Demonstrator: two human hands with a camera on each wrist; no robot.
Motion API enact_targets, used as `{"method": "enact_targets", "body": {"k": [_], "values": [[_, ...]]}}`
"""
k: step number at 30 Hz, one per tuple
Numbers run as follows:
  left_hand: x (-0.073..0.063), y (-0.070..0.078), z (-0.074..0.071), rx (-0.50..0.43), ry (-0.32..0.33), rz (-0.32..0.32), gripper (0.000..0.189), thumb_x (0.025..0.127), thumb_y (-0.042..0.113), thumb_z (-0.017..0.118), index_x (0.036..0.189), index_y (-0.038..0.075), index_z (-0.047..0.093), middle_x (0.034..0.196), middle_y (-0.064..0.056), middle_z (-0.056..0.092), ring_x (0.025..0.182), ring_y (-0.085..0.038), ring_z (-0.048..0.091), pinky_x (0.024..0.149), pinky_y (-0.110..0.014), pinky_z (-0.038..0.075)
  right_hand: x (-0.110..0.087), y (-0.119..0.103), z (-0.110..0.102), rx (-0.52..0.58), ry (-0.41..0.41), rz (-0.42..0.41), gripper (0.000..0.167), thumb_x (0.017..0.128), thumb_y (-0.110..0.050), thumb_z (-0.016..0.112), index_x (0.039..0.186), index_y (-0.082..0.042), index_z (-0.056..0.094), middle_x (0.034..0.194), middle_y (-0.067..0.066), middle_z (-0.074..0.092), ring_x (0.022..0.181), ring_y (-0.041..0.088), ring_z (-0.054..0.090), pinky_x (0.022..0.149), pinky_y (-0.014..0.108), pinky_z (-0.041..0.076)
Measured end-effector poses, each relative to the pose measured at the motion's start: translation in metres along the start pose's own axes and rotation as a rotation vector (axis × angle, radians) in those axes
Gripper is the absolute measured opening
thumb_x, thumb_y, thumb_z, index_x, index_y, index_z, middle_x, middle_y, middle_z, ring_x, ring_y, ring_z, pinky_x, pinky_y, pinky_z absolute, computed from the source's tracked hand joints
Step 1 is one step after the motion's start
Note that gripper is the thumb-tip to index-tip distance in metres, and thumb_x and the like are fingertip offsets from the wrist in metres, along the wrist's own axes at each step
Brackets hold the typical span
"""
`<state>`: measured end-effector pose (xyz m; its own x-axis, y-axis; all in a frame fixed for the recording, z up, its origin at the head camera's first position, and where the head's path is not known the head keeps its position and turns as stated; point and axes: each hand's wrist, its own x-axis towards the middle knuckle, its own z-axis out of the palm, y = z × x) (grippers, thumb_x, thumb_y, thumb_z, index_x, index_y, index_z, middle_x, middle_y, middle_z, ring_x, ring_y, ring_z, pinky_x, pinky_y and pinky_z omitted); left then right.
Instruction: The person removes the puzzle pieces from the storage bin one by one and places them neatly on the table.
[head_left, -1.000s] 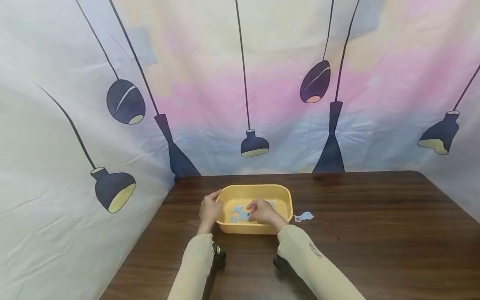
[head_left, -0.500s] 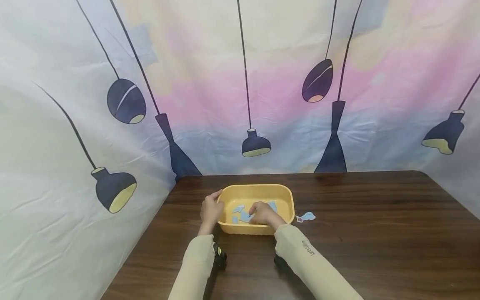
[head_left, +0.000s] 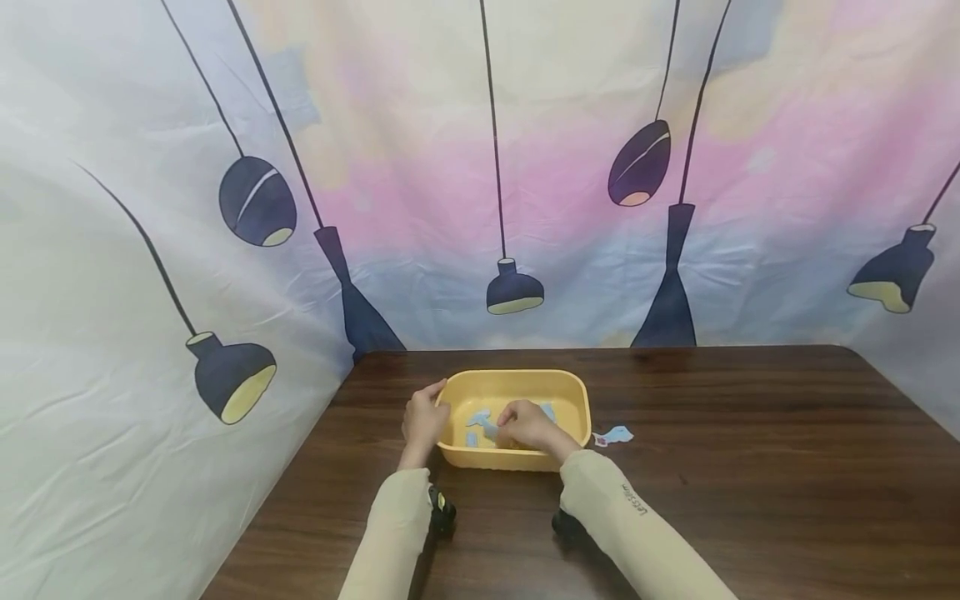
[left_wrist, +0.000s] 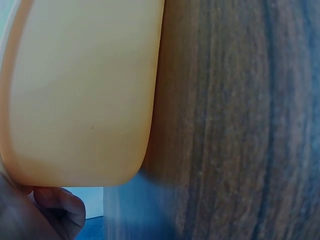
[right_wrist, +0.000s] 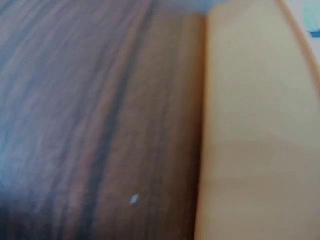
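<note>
A yellow plastic basin (head_left: 517, 460) stands on the table with several light-blue paper scraps in it, one small scrap (head_left: 472, 439) near its front left corner. At the basin's left end, my left hand (head_left: 423, 422) grips the wall, thumb over the rim. The left wrist view shows its curled fingers (left_wrist: 70, 207) against the basin's end. My right hand (head_left: 528, 423) reaches inside over the front wall, its fingertips pinching a light-blue paper scrap (head_left: 491, 430). The right wrist view takes in only the basin's outer wall (right_wrist: 260, 125) and the table, so that hand is hidden there.
One torn scrap (head_left: 615, 435), light blue with a reddish mark, lies on the dark wooden table (head_left: 750, 467) just right of the basin. A tiny white speck (right_wrist: 134, 199) is on the wood. Behind the table hangs a cloth (head_left: 420, 167) printed with lamps.
My right fingers have closed on the middle scrap, which is now tilted up off the basin's floor. My left hand has kept its grip on the basin.
</note>
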<state>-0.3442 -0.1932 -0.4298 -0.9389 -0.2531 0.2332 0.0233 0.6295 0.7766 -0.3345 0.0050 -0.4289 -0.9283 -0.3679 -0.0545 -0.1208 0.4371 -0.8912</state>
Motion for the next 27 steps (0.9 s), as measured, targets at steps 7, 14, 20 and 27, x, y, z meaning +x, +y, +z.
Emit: {"method": "enact_targets", "body": {"k": [7, 14, 20, 27], "values": [[-0.001, 0.0, 0.001, -0.001, -0.005, -0.015, 0.048, 0.084, 0.007, 0.054, 0.13, 0.015, 0.065, 0.09, -0.017, 0.074, 0.046, -0.013, 0.044, 0.043, -0.025, 0.031, -0.007, -0.004, -0.033, 0.298, 0.085, 0.049, 0.03, 0.093, -0.016, 0.061, 0.115, 0.005, 0.06, 0.087, 0.0, 0.06, 0.07, 0.011, 0.05, 0.069, 0.028, 0.048], [0.0, 0.001, -0.003, -0.011, 0.02, 0.008, 0.048, 0.082, 0.007, 0.054, 0.128, 0.011, 0.066, 0.09, -0.019, 0.074, 0.046, -0.013, 0.046, 0.042, -0.025, 0.032, -0.029, 0.008, -0.086, 0.346, 0.193, 0.079, 0.031, 0.093, -0.016, 0.063, 0.115, 0.004, 0.058, 0.092, -0.001, 0.064, 0.075, 0.011, 0.057, 0.073, 0.024, 0.053], [0.004, 0.002, -0.004, -0.013, 0.023, 0.021, 0.047, 0.082, 0.006, 0.054, 0.128, 0.011, 0.066, 0.094, -0.02, 0.074, 0.049, -0.013, 0.051, 0.044, -0.024, 0.034, -0.056, 0.041, -0.126, 0.326, 0.245, 0.096, 0.038, 0.093, -0.014, 0.062, 0.12, 0.011, 0.053, 0.086, -0.001, 0.063, 0.072, 0.009, 0.059, 0.07, 0.021, 0.054], [0.003, -0.001, 0.001, 0.004, -0.011, -0.001, 0.047, 0.084, 0.006, 0.054, 0.129, 0.011, 0.065, 0.104, -0.022, 0.073, 0.053, -0.012, 0.053, 0.044, -0.025, 0.035, -0.083, 0.07, -0.145, 0.237, 0.272, 0.234, 0.039, 0.092, -0.013, 0.061, 0.12, 0.013, 0.052, 0.08, -0.001, 0.057, 0.067, 0.008, 0.054, 0.066, 0.021, 0.053]]}}
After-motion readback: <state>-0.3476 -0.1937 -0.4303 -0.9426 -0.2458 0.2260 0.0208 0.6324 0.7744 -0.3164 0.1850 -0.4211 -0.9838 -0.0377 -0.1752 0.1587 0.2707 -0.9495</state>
